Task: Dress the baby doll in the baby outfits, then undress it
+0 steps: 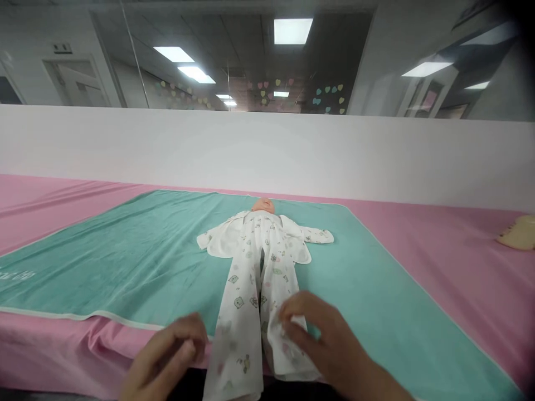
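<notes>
A baby doll (263, 205) lies on its back on a teal mat (137, 262), head away from me. It wears a white printed top (228, 239) and long white printed trousers (242, 289) whose legs hang over the near edge. My right hand (317, 334) pinches the cuff of the right trouser leg, fingers curled on the cloth. My left hand (167, 353) hovers just left of the other trouser leg, fingers loosely curled, holding nothing that I can see.
The mat lies on a pink sheet (460, 262) covering a wide table. A white partition (267, 150) runs along the back. A pale yellow object (520, 233) sits at the far right edge.
</notes>
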`<state>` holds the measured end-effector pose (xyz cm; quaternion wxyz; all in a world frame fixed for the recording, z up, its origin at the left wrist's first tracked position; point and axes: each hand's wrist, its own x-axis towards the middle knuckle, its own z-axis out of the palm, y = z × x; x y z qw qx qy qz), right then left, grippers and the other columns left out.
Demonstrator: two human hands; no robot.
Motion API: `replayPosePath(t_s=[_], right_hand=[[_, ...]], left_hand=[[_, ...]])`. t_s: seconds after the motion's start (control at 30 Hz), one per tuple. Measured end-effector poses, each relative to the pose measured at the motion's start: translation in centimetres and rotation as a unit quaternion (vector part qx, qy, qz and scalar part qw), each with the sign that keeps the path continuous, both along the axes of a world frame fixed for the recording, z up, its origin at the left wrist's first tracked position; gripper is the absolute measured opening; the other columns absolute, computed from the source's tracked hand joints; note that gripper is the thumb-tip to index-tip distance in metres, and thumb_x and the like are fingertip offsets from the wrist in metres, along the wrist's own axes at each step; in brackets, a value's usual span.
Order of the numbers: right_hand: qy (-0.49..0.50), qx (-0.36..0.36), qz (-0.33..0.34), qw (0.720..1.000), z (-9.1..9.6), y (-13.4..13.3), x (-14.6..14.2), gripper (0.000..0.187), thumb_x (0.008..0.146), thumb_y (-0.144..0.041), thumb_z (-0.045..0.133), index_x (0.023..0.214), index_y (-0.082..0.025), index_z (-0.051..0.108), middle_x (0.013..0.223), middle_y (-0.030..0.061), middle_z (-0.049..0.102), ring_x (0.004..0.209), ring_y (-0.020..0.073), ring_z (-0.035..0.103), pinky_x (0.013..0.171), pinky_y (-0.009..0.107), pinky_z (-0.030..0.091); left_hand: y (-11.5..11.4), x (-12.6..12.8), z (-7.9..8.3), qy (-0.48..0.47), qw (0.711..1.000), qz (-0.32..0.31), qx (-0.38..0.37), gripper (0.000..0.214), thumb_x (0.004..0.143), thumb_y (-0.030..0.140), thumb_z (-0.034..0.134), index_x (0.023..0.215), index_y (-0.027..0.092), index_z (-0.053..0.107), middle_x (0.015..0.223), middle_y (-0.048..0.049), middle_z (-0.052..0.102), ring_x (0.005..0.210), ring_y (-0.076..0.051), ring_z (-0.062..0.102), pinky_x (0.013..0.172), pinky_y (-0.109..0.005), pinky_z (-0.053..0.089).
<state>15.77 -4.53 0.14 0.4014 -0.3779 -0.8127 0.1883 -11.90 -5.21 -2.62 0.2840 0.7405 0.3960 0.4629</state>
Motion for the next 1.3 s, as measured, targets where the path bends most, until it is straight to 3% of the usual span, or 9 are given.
replayPosePath(t_s=[0.07, 0.17, 0.3, 0.5, 0.67, 0.8, 0.97, 1.17, 1.3], right_hand=[[0.009, -0.075, -0.059, 0.995, 1.3, 2.3, 1.0, 0.016, 0.093, -0.031, 0.044, 0.088, -0.025, 0.058, 0.096, 0.0010, 0.065, 0.087, 0.0141, 0.059, 0.077, 0.029, 0.048], [-0.010, -0.063, -0.085, 0.994, 1.4, 7.1, 0.9, 0.026, 0.092, -0.041, 0.042, 0.106, -0.028, 0.059, 0.117, 0.0023, 0.060, 0.108, 0.0188, 0.054, 0.091, 0.036, 0.045], [-0.007, 0.034, -0.133, 0.991, -1.8, 13.3, -0.2, 0.051, 0.088, -0.049, 0.046, 0.131, -0.023, 0.047, 0.147, 0.0076, 0.032, 0.137, 0.0252, 0.022, 0.113, 0.045, 0.020], [0.130, -0.150, -0.087, 0.976, -6.7, 16.4, 0.1, 0.069, 0.089, -0.056, 0.038, 0.147, -0.025, 0.016, 0.155, 0.0026, 0.007, 0.142, 0.0179, 0.005, 0.116, 0.040, 0.010], [0.130, -0.129, -0.117, 0.976, -6.1, 16.3, 1.2, 0.062, 0.089, -0.054, 0.039, 0.143, -0.027, 0.028, 0.152, 0.0033, 0.022, 0.140, 0.0198, 0.019, 0.114, 0.040, 0.018], [0.050, -0.032, -0.292, 0.954, -5.5, 17.7, 4.3, 0.048, 0.086, -0.052, 0.043, 0.122, -0.019, 0.050, 0.131, 0.0096, 0.048, 0.122, 0.0236, 0.042, 0.101, 0.039, 0.034], [-0.022, -0.139, -0.405, 0.904, -6.7, 19.9, 8.1, 0.040, 0.082, -0.057, 0.045, 0.089, -0.019, 0.055, 0.094, 0.0072, 0.060, 0.081, 0.0207, 0.056, 0.065, 0.030, 0.038], [0.099, -0.148, -0.342, 0.923, -7.4, 20.4, 7.1, 0.030, 0.068, -0.044, 0.061, 0.060, -0.021, 0.044, 0.058, -0.0027, 0.045, 0.060, 0.0155, 0.042, 0.056, 0.027, 0.027], [0.163, -0.127, -0.304, 0.930, -6.2, 19.7, 6.0, 0.031, 0.071, -0.044, 0.053, 0.060, -0.022, 0.034, 0.061, -0.0029, 0.038, 0.061, 0.0149, 0.039, 0.057, 0.026, 0.031]], left_hand=[[2.5, 0.3, 1.1, 0.014, 0.998, 0.053, -0.010, 0.026, 0.092, 0.034, 0.041, 0.079, 0.021, 0.059, 0.082, -0.0025, 0.062, 0.079, -0.016, 0.060, 0.072, -0.024, 0.050], [6.8, 2.7, 2.1, 0.102, 0.992, 0.077, 0.017, 0.030, 0.092, 0.037, 0.041, 0.116, 0.028, 0.056, 0.126, -0.0027, 0.055, 0.115, -0.020, 0.052, 0.096, -0.033, 0.045], [11.2, 7.0, 0.6, 0.257, 0.962, 0.024, 0.088, 0.047, 0.092, 0.038, 0.040, 0.137, 0.025, 0.039, 0.149, -0.0047, 0.032, 0.140, -0.024, 0.019, 0.112, -0.046, 0.027], [12.6, 10.1, -1.5, 0.261, 0.961, 0.036, 0.089, 0.037, 0.093, 0.036, 0.039, 0.126, 0.025, 0.051, 0.148, -0.0033, 0.033, 0.141, -0.027, 0.014, 0.112, -0.054, 0.018], [18.0, 8.4, 0.6, 0.126, 0.976, 0.162, 0.071, 0.033, 0.091, 0.037, 0.038, 0.116, 0.021, 0.053, 0.126, -0.0081, 0.053, 0.120, -0.023, 0.046, 0.102, -0.042, 0.037], [23.7, 4.8, 0.2, 0.249, 0.923, 0.281, 0.086, 0.042, 0.088, 0.040, 0.041, 0.117, 0.011, 0.052, 0.122, -0.0155, 0.052, 0.115, -0.031, 0.044, 0.094, -0.043, 0.038], [25.6, 2.7, -1.7, 0.336, 0.888, 0.294, 0.108, 0.032, 0.088, 0.039, 0.040, 0.101, 0.018, 0.059, 0.106, -0.0114, 0.060, 0.103, -0.031, 0.049, 0.085, -0.042, 0.038], [24.1, 4.1, 0.3, 0.044, 0.975, 0.211, -0.056, 0.023, 0.085, 0.040, 0.045, 0.085, 0.019, 0.053, 0.078, -0.0028, 0.058, 0.074, -0.019, 0.054, 0.067, -0.030, 0.040], [22.0, 4.6, 2.2, -0.219, 0.946, -0.011, -0.239, 0.031, 0.077, 0.048, 0.059, 0.082, 0.018, 0.052, 0.065, 0.0033, 0.052, 0.056, -0.011, 0.048, 0.055, -0.023, 0.039]])
